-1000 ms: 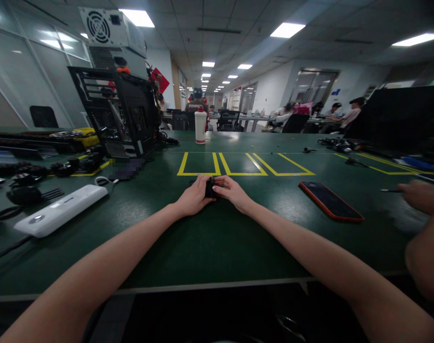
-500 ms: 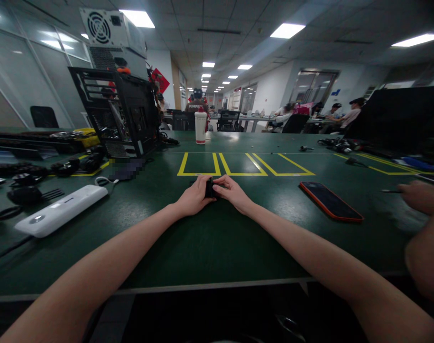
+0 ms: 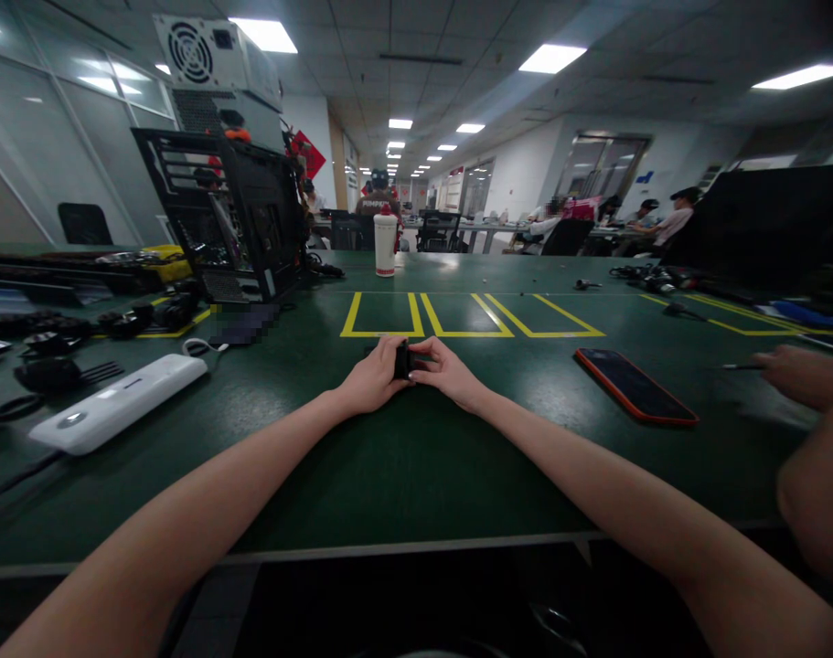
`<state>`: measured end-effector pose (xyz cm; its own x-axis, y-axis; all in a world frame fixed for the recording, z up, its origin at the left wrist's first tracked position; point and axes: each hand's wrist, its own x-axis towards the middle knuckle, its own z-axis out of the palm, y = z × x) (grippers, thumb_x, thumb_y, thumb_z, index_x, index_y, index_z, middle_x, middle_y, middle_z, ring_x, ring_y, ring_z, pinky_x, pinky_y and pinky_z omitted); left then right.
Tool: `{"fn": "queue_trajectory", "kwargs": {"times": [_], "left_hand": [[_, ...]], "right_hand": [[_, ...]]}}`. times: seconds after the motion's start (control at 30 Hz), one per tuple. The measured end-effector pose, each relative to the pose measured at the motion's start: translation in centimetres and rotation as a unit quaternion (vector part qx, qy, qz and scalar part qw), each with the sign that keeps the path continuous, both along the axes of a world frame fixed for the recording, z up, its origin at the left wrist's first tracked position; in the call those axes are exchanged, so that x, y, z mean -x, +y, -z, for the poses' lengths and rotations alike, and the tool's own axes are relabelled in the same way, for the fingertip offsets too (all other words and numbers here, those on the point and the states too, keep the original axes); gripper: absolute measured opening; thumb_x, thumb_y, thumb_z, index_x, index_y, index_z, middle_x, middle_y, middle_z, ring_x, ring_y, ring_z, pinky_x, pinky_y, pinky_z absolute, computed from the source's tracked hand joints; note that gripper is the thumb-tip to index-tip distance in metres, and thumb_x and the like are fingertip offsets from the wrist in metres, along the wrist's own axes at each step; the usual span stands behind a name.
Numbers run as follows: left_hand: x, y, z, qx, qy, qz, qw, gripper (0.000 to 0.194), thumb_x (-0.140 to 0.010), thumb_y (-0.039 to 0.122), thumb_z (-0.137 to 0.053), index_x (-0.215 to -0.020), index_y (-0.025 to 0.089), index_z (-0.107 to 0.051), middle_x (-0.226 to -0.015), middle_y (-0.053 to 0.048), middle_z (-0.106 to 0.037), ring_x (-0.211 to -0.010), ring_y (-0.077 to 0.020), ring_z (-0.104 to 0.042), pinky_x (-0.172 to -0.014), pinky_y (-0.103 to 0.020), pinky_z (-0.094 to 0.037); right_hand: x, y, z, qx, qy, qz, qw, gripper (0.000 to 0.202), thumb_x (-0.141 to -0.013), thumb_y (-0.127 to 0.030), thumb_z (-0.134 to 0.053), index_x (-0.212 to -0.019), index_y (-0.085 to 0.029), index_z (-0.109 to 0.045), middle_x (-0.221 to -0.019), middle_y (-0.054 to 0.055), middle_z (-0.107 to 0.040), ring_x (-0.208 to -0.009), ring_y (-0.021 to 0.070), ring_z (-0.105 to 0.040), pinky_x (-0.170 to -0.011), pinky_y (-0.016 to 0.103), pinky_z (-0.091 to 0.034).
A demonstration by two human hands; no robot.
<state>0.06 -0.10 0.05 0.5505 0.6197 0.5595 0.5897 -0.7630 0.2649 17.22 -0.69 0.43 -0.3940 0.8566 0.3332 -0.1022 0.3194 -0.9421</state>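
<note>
A small black block-like object (image 3: 402,360) is held low over the green table, in the middle of the view. My left hand (image 3: 373,376) wraps around its left side, fingers over the far edge and thumb at the near side. From the right, my right hand (image 3: 447,373) pinches at the same object, with forefinger and thumb bent against its right edge. Its exact kind cannot be made out, since fingers cover much of it. Just beyond both hands lie yellow tape outlines (image 3: 457,334) on the table.
To the right lies a phone in an orange case (image 3: 635,387); beyond it, another person's hand (image 3: 800,373) grips a thin tool. A white power strip (image 3: 121,402) and an open computer case (image 3: 251,219) occupy the left. A white bottle (image 3: 384,245) stands farther back.
My right thumb has shifted down along the black object, and more of its dark face shows between the hands. My left hand stays in place. The other person's hand has moved slightly left.
</note>
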Motion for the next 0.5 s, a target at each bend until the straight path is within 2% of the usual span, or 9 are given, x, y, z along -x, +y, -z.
{"fn": "queue_trajectory", "kwargs": {"times": [0.2, 0.37, 0.5], "left_hand": [[-0.05, 0.04, 0.0, 0.0, -0.004, 0.001, 1.0, 0.061, -0.071, 0.032, -0.058, -0.119, 0.018, -0.023, -0.117, -0.013, -0.037, -0.109, -0.0275, -0.042, -0.084, -0.045, -0.042], [-0.01, -0.02, -0.03, 0.0, 0.003, -0.001, 1.0, 0.061, -0.072, 0.032, -0.057, -0.119, 0.016, -0.023, -0.117, -0.014, -0.037, -0.108, -0.0271, -0.042, -0.085, -0.045, -0.042], [-0.01, -0.03, -0.06, -0.004, -0.003, 0.005, 1.0, 0.06, -0.071, 0.031, -0.057, -0.119, 0.017, -0.023, -0.116, -0.013, -0.037, -0.107, -0.0265, -0.043, -0.086, -0.045, -0.041]], "right_hand": [[0.22, -0.22, -0.29, 0.001, -0.021, 0.037, 0.999, 0.021, -0.067, -0.027, -0.06, -0.085, -0.02, -0.051, -0.091, 0.001, -0.055, -0.083, 0.0123, -0.055, -0.083, 0.035, -0.043], [0.15, 0.22, -0.12, 0.012, -0.025, 0.047, 0.998, 0.03, -0.066, -0.025, -0.062, -0.093, -0.02, -0.051, -0.095, 0.003, -0.055, -0.088, 0.0139, -0.054, -0.084, 0.036, -0.043], [0.04, 0.37, -0.1, 0.037, -0.028, 0.028, 0.999, 0.034, -0.065, -0.025, -0.063, -0.096, -0.019, -0.052, -0.101, 0.004, -0.055, -0.089, 0.015, -0.055, -0.087, 0.039, -0.041]]}}
